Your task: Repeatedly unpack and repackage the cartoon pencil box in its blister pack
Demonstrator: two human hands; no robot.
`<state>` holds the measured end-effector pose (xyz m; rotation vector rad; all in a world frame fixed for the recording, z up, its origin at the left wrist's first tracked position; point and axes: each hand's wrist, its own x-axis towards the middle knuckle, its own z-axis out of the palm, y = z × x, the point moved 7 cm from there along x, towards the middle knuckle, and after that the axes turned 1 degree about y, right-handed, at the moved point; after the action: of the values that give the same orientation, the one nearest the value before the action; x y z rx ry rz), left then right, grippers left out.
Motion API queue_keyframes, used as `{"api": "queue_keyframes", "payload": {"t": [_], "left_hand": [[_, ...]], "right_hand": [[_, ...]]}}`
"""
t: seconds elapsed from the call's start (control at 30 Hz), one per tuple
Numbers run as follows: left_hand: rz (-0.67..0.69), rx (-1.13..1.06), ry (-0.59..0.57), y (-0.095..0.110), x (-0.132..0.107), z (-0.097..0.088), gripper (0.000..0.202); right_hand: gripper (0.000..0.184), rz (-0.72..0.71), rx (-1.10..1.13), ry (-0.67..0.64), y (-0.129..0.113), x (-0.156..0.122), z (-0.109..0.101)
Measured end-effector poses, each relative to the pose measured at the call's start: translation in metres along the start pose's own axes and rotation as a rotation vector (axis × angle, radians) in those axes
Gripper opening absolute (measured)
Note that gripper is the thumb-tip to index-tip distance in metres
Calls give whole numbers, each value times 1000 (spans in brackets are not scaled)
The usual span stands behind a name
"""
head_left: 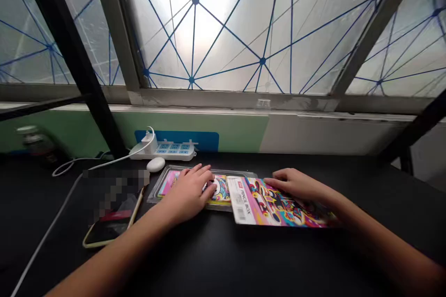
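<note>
My left hand (191, 190) lies over a colourful, cartoon-printed pencil box (220, 191) set in a clear plastic tray (156, 190). Its fingers are stretched out and the thumb is apart. My right hand (294, 184) grips a bright printed cardboard sheet (259, 204) near its upper edge. White lettering space on the sheet's left end reads "PENCIL BOX" above a barcode. The sheet overlaps the right part of the tray and hides what is under it. Part of the pencil box is covered by my left hand.
Left of the tray lie a phone (104, 232), a thin stick (137, 206) and a blurred patch. Behind stand a white power strip (174, 149), a round white object (155, 164) and a dark bottle (38, 144). A white cable (69, 195) crosses the black table (223, 260).
</note>
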<state>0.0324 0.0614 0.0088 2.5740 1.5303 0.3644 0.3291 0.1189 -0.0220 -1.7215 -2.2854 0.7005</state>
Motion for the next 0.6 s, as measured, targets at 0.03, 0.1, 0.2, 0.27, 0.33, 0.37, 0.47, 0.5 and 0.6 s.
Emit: {"api": "queue_keyframes", "payload": {"t": [0.03, 0.1, 0.2, 0.27, 0.33, 0.37, 0.47, 0.5, 0.6], "left_hand": [[5, 8, 2, 1, 1, 1, 36], [14, 24, 7, 3, 2, 3, 36], [28, 51, 20, 4, 3, 4, 36], [36, 63, 27, 4, 3, 4, 36], [45, 72, 33, 5, 2, 4, 37], [50, 75, 36, 5, 2, 4, 37], [60, 77, 46, 5, 3, 5, 37], [63, 78, 50, 4, 3, 5, 37], [68, 85, 56, 3, 3, 7, 37]], "right_hand": [[52, 8, -3, 20, 3, 1, -5], [49, 15, -4, 72, 6, 2, -12], [44, -5, 2, 180, -4, 1, -15], [43, -25, 12, 241, -17, 0, -11], [42, -36, 28, 261, -29, -2, -3], [41, -37, 37, 257, -33, -2, 1], [43, -22, 63, 223, -34, -1, 6], [44, -10, 71, 210, -30, -1, 6], [47, 25, 97, 157, -15, 2, 2]]}}
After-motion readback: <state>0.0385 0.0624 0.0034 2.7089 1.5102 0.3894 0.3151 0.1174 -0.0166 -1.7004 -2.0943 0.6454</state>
